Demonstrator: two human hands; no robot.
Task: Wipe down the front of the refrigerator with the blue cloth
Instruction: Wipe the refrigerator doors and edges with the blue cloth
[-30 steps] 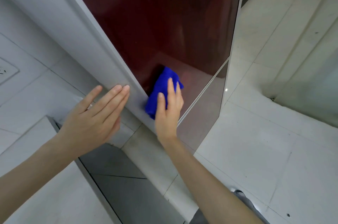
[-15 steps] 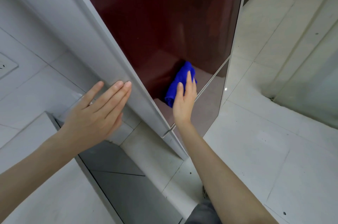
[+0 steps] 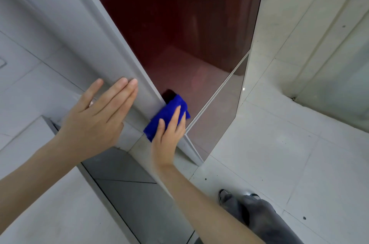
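The refrigerator has a glossy dark red front and a grey side panel. My right hand presses the folded blue cloth flat against the lower left corner of the upper door, at its grey edge. Its fingers lie straight over the cloth. My left hand rests with straight fingers against the refrigerator's grey side panel, a little left of the cloth.
A lower door panel sits below a pale dividing strip. White floor tiles spread to the right. A grey cabinet edge lies below my left arm. My trouser legs and shoes show at the bottom.
My right hand slid the cloth right across the red door, then back left and down to the door's left edge. My left hand stayed on the side panel.
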